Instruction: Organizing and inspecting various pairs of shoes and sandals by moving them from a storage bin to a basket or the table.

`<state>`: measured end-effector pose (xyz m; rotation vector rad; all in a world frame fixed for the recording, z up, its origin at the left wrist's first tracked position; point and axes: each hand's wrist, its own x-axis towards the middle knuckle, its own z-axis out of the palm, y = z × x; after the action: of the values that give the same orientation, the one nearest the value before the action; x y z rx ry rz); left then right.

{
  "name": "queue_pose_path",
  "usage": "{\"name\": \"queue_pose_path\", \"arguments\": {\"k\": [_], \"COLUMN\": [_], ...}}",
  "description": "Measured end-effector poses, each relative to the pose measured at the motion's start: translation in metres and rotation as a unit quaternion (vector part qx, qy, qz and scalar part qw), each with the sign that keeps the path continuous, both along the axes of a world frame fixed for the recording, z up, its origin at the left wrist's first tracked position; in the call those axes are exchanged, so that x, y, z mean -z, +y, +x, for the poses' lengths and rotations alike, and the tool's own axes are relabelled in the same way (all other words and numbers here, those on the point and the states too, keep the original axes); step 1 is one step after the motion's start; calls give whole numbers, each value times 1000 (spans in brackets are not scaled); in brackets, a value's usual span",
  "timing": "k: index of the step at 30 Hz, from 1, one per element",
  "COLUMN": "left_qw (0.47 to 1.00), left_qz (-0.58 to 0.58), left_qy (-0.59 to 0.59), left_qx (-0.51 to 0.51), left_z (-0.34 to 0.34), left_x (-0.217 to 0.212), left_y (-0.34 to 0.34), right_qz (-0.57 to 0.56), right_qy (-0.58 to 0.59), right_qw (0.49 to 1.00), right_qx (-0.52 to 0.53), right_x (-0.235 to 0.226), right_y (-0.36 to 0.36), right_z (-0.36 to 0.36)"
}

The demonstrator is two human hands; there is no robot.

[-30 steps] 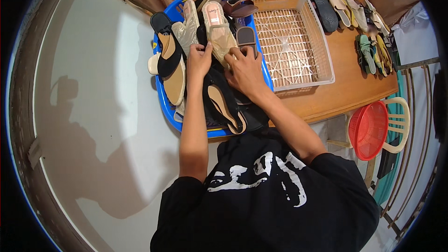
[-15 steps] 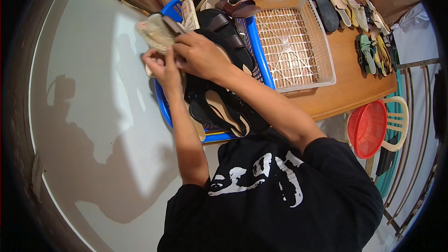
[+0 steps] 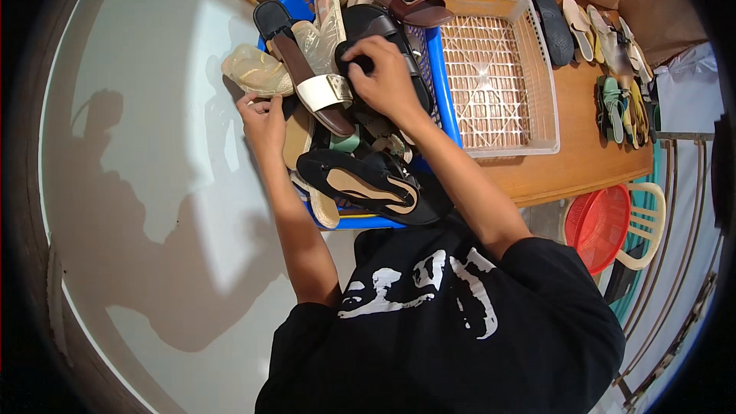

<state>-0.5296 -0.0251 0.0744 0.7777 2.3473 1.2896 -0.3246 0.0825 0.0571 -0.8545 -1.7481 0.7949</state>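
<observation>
A cream sandal with a clear strap (image 3: 259, 71) sticks out over the left side of a blue basket (image 3: 433, 57). My left hand (image 3: 264, 124) has its fingertips bent at the sandal's near edge. Over the basket, my right hand (image 3: 381, 78) curls its fingers round the edge of a black sandal with wide straps (image 3: 376, 24); its palm is hidden. Between my hands lies a brown sandal with a white buckled strap (image 3: 326, 93). Another clear-strapped sandal (image 3: 328, 19) leans behind it. Closer to me rests a black sandal with a tan insole (image 3: 360, 186).
A white openwork crate (image 3: 546, 88) stands right of the basket on a wooden table (image 3: 529, 176). Several sandals (image 3: 579, 27) line the table's far right. A red basket (image 3: 598, 226) sits on a cream chair (image 3: 650, 222). A white wall (image 3: 153, 184) borders the left.
My hands have moved apart, the right one away from the clear-strapped sandal to the black one. The brown and white sandal now shows on the pile. The view has shifted slightly.
</observation>
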Motion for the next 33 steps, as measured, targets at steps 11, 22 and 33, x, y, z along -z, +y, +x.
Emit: {"name": "queue_pose_path", "arguments": {"k": [11,22,33], "left_qw": [979,960,978], "left_qz": [-116,-216,147], "left_qy": [165,148,60], "left_qx": [37,97,138], "left_z": [69,90,159], "left_x": [13,-13,-37], "left_y": [-80,-113,-92], "right_qz": [-109,-85,-135], "right_qy": [-139,-143,-128], "right_qw": [984,986,974], "right_qx": [-23,30,-132], "right_x": [24,12,-51], "right_y": [-47,-78,-123], "right_z": [51,70,151]}}
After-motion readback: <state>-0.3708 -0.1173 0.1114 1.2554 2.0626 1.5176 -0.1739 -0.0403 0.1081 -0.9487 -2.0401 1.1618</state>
